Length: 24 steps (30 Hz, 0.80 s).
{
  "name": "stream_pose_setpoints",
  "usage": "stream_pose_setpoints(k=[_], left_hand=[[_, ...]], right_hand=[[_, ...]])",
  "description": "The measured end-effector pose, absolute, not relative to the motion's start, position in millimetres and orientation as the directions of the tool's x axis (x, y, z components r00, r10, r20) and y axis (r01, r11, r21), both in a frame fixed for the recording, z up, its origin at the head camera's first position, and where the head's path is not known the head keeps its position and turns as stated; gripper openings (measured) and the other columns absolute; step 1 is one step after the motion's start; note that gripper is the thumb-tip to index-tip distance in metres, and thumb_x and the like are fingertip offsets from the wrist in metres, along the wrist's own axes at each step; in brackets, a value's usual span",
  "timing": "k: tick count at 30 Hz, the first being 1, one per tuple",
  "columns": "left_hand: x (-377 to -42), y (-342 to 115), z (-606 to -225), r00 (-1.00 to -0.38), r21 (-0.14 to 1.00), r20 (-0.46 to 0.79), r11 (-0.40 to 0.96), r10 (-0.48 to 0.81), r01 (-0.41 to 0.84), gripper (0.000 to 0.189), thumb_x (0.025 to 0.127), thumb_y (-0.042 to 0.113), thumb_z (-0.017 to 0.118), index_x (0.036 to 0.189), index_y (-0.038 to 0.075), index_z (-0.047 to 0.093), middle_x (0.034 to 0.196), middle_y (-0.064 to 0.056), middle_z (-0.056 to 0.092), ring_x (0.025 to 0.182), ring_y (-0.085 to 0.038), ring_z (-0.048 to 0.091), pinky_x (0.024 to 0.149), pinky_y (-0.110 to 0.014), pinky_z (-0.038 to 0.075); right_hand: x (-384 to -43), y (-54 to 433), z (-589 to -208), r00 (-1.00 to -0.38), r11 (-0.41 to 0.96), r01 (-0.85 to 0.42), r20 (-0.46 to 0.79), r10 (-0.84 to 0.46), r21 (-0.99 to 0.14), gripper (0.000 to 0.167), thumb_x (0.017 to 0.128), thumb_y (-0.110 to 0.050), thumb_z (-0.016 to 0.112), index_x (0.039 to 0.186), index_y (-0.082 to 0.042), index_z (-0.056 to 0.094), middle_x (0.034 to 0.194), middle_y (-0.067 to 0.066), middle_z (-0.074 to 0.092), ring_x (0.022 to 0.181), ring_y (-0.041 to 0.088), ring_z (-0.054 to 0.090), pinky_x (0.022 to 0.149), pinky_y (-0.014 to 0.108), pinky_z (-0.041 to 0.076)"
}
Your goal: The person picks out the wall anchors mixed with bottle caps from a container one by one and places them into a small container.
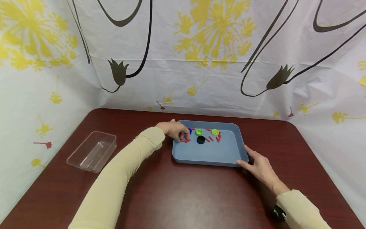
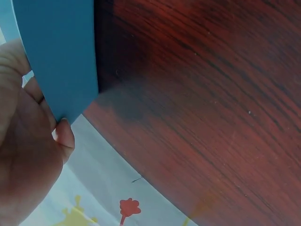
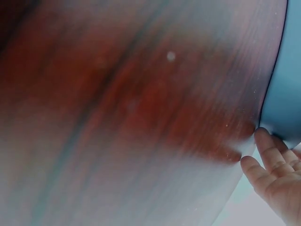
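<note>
In the head view, a blue-grey tray (image 1: 211,156) lies on the table. My left hand (image 1: 173,129) reaches over its left rim, fingers bent down among small red sticks (image 1: 187,141); I cannot tell whether one is pinched. A blue cap (image 1: 190,131) peeks out beside these fingers. In the left wrist view, the little finger lies against the tray's outer wall (image 2: 61,56). My right hand (image 1: 258,166) holds the tray's near right corner, thumb at the front rim and fingers along the right side. Green (image 1: 199,132), yellow (image 1: 215,132) and black (image 1: 201,140) caps sit inside, with more red sticks (image 1: 211,138).
A clear plastic container (image 1: 92,152) stands on the left of the dark reddish-brown table (image 1: 183,197). Behind the table and along its sides hangs a white sheet (image 1: 160,73) with yellow and dark flower prints.
</note>
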<state>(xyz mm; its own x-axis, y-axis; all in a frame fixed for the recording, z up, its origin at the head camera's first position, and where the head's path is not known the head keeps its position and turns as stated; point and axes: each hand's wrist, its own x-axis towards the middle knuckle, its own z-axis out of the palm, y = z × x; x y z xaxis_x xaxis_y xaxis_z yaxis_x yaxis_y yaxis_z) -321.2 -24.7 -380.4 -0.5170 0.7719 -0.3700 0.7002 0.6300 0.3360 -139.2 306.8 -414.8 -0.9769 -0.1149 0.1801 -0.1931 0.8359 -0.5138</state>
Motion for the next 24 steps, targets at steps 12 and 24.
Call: stream_pose_setpoints(k=[12, 24], left_hand=[[-323.3, -26.2, -384.8, -0.496, 0.335, -0.362, 0.606, 0.790, 0.721, 0.024, 0.086, 0.012, 0.069, 0.104, 0.027, 0.064, 0.084, 0.006, 0.058, 0.085, -0.009, 0.048, 0.081, -0.034, 0.020], [-326.0, -27.7, -386.5, -0.479, 0.345, -0.353, 0.588, 0.804, 0.732, 0.023, 0.086, 0.012, 0.068, 0.102, 0.027, 0.064, 0.084, 0.006, 0.057, 0.083, -0.008, 0.049, 0.080, -0.034, 0.020]], right_hand=[[-138.6, 306.6, -415.7, -0.981, 0.831, -0.181, 0.162, -0.111, -0.525, 0.075, 0.083, -0.031, 0.072, 0.139, 0.006, 0.039, 0.133, 0.029, 0.048, 0.102, 0.033, 0.059, 0.079, 0.045, 0.049], [-139.5, 305.8, -414.7, -0.981, 0.832, -0.182, 0.161, -0.113, -0.524, 0.075, 0.083, -0.030, 0.072, 0.139, 0.006, 0.038, 0.134, 0.030, 0.046, 0.111, 0.039, 0.056, 0.085, 0.050, 0.047]])
